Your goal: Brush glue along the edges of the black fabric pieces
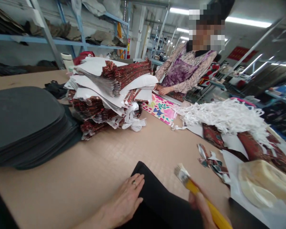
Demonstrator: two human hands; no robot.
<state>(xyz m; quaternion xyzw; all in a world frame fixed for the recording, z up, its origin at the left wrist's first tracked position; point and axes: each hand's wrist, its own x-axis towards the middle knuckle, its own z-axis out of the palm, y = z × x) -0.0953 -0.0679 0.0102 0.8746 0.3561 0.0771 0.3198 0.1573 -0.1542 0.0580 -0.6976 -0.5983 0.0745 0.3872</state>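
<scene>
Left hand [126,202] is just flat and open on a black sheet [165,202], 6 o'clock. Right hand [202,208] grips a yellow-handled brush [192,186], 5 o'clock.

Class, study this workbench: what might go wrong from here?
If wet, the brush in the right hand might drip onto the black piece nearby. That piece could slip if the left hand pressing it shifts. The uneven pile of patterned and white sheets might topple if bumped.
</scene>
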